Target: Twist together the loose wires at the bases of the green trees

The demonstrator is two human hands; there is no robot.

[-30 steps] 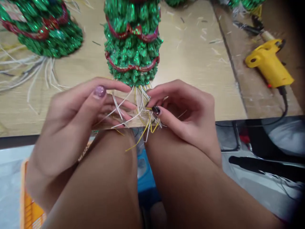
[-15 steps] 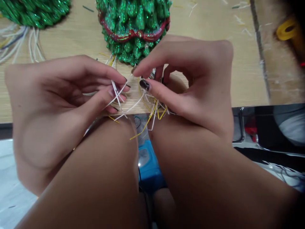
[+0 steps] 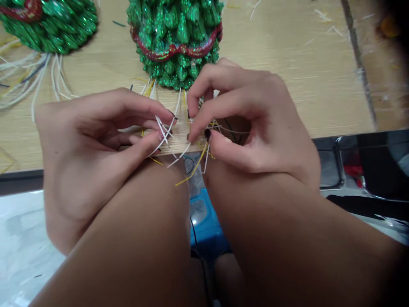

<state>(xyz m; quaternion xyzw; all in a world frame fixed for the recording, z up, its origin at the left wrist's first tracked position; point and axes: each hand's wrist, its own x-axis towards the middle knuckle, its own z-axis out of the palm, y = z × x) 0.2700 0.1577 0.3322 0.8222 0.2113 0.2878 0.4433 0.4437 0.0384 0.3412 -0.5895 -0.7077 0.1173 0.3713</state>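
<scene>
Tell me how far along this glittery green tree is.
Done: the glittery green tree looks fully covered, with its red trim on. In hand: the left hand and right hand are pinching the white and yellow wires beneath it. Left: those wires still splay loose, as do those under the second tree.

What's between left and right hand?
White and yellow wires span the gap between the left hand and right hand, in the head view.
</scene>
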